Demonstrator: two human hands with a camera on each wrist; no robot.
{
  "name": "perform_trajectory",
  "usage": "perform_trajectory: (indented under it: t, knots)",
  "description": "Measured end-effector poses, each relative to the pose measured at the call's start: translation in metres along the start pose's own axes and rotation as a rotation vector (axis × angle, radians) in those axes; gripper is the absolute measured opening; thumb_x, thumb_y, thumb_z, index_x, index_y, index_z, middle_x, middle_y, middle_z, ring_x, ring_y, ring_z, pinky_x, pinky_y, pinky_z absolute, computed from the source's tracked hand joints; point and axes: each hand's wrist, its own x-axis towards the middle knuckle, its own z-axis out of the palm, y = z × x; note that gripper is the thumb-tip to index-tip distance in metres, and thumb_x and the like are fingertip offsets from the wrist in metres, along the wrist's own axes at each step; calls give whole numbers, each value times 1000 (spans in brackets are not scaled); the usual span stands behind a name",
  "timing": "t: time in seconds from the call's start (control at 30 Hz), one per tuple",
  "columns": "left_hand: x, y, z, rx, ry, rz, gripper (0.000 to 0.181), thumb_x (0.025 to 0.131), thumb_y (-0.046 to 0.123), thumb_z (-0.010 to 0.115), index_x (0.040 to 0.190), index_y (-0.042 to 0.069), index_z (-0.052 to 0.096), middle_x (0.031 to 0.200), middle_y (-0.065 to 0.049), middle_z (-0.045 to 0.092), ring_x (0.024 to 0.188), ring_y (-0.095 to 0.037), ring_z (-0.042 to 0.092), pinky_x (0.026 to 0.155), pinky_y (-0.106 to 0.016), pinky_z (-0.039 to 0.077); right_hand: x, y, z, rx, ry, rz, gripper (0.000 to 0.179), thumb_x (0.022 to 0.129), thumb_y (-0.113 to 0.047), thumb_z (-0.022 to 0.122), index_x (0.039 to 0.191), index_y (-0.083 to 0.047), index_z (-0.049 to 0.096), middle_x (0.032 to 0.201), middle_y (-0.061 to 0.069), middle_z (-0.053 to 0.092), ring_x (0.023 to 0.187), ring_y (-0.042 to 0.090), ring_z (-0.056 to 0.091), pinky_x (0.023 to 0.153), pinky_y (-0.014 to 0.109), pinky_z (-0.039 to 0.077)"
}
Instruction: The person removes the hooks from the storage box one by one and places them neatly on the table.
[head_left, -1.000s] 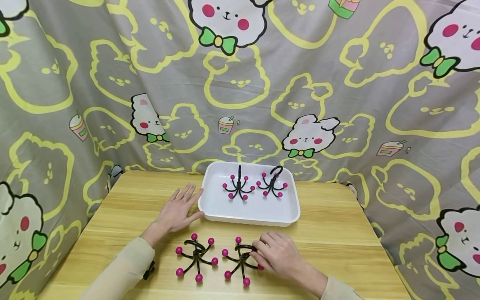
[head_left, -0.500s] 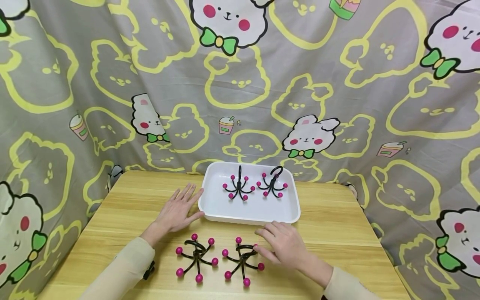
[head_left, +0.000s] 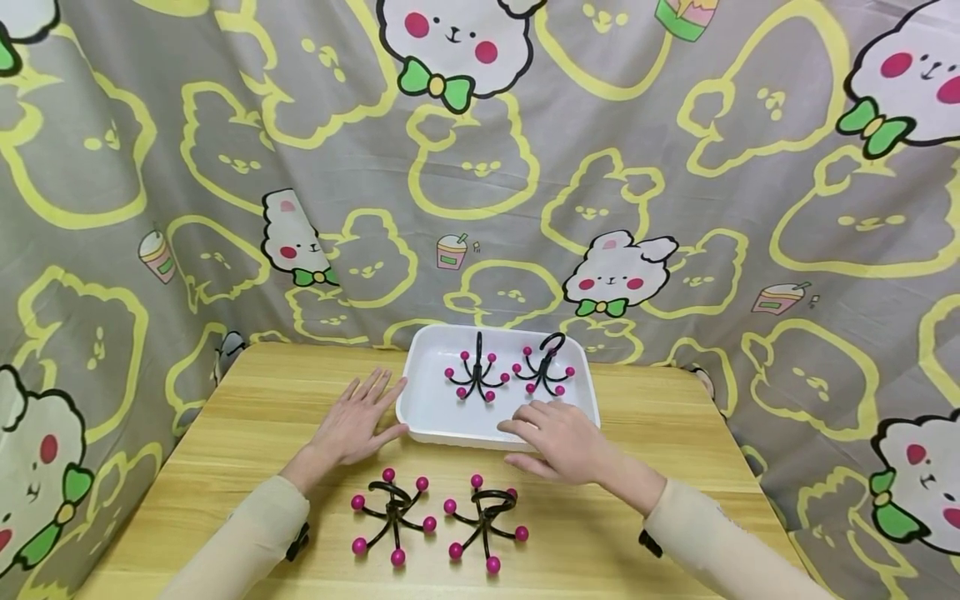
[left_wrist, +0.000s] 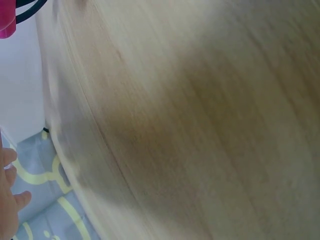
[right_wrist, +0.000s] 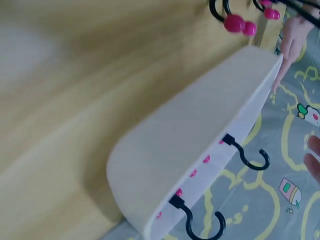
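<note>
The left hand (head_left: 352, 421) lies with spread fingers at the left side of a white plastic tray (head_left: 442, 417), its fingertips and thumb at the rim. Over the tray's front edge hovers the right hand (head_left: 562, 442), fingers loosely bent, holding nothing visible. Inside the tray stand a black multi-arm hook hanger with pink ball tips (head_left: 477, 372) and a second such hanger (head_left: 545, 364). Their hooks rise above the tray wall (right_wrist: 185, 125) in the right wrist view. On the wooden table before the tray stand a left hanger (head_left: 393, 507) and a right hanger (head_left: 486, 517).
The wooden table (head_left: 247, 417) meets a grey patterned curtain (head_left: 375, 167) behind the tray and at both sides. Each forearm wears a light sleeve, with a black strap visible at the wrist camera. Table surface (left_wrist: 175, 125) fills most of the left wrist view.
The right hand has left the right hanger on the table and moved forward over the tray's front edge. The left hand and all the hangers have stayed where they were.
</note>
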Motion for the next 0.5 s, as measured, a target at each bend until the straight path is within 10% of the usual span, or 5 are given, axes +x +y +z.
perform_trajectory:
  t: [0.5]
  knots:
    - [0,1,-1,3,-4,-4,84,101,66,52,167,18,31,172,-20,33,163,-39,27,132,-63,27,36,43,14,1,-131,43,46,106,-53,56,133,-17,69,116,-1,74,101,16,71,81,32,64]
